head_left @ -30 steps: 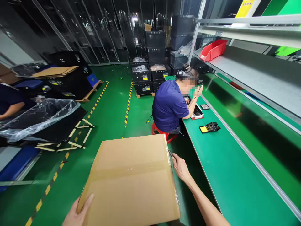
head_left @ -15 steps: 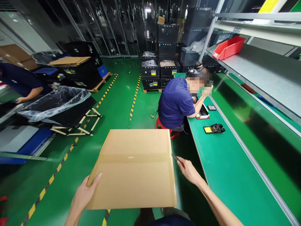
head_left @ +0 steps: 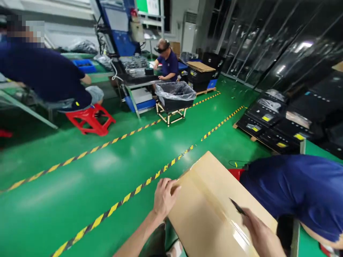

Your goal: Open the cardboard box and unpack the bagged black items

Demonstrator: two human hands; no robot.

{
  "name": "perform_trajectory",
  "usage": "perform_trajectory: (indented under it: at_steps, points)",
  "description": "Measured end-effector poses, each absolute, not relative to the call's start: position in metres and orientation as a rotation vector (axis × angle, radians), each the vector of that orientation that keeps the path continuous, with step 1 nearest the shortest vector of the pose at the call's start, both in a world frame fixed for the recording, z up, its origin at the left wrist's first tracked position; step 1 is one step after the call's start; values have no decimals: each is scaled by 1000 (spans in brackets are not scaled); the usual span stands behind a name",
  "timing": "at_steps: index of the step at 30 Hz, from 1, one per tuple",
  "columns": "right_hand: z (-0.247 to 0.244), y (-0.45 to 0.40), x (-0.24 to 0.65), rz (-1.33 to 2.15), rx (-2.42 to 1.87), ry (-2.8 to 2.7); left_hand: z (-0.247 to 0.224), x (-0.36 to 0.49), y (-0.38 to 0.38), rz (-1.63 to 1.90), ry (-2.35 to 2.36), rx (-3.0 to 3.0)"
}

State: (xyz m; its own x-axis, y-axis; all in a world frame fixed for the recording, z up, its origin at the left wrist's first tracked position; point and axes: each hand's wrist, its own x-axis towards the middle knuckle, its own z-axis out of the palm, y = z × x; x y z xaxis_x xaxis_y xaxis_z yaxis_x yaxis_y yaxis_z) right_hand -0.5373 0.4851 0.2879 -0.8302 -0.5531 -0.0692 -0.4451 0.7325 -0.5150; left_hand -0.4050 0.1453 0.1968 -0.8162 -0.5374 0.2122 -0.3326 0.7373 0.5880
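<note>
A flat brown cardboard box (head_left: pixel 211 207), sealed with clear tape along its middle, is held in front of me above the green floor. My left hand (head_left: pixel 164 197) grips its left edge with the fingers curled over the rim. My right hand (head_left: pixel 256 228) rests on the box's top near the tape seam and pinches a thin dark tool (head_left: pixel 237 207), perhaps a blade or pen. The box's near end runs out of the bottom of the view.
A person in a blue shirt (head_left: pixel 292 191) sits on a red stool right next to the box. Another person sits on a red stool (head_left: pixel 89 118) at far left. A plastic-lined black bin (head_left: pixel 175 94), black crates (head_left: pixel 270 126) and yellow-black floor tape (head_left: pixel 128 195) are around.
My view has swung sharply left, away from the green bench toward the open floor. The box has turned with me; my right hand has come from the box's right edge onto its top.
</note>
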Motion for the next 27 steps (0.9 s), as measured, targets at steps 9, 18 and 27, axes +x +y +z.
perform_trajectory:
  at_steps: [9, 18, 27]
  points:
    - [276, 214, -614, 89, -1920, 2133, 181, -390, 141, -921, -2373, 694]
    - [273, 165, -648, 344, -2211, 1607, 186, -392, 130, -1062, -2392, 721]
    - [270, 161, -724, 437, -2158, 1556, 205, -444, 134, -1013, -2724, 606]
